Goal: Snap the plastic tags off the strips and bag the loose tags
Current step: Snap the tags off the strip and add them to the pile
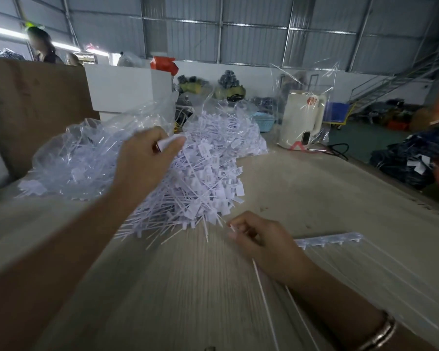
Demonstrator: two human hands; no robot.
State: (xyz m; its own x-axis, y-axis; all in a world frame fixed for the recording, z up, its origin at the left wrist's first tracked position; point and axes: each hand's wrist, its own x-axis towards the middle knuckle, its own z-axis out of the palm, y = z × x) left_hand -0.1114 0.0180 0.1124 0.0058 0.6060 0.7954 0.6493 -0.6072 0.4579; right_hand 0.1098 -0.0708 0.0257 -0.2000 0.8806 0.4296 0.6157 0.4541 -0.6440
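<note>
At the near edge of a pale wood-grain worktop (302, 188), a person's right hand (261, 239), a metal bangle (380, 333) on its wrist, rests with fingers curled around a strip (332, 240) of white plastic tags, whose long thin tails run back under the hand and forearm toward the near right corner; the strip's toothed bar shows just beyond the knuckles, lying on the surface. Farther in, the left hand (147, 158) is raised over the middle of the worktop, thumb and fingers pinching a small white tag (169, 142) above a heaped pile of loose tags (203, 181) that spreads across the centre, its stems fanning out toward the right hand. Toward the left edge lies a crumpled clear plastic bag (86, 153) with more white tags inside it, touching the pile. A second clear bag (228, 122) of tags sits behind the pile, toward the far edge. At the far right of the worktop stands a white electric kettle (302, 120) wrapped in clear film, a dark cord trailing beside it. A brown board (31, 107) rises along the far left, with white cabinets (129, 87) past it. Beyond, a person (42, 45) stands by the corrugated metal wall (251, 26) of a warehouse, and a metal staircase (395, 82) climbs at right.
</note>
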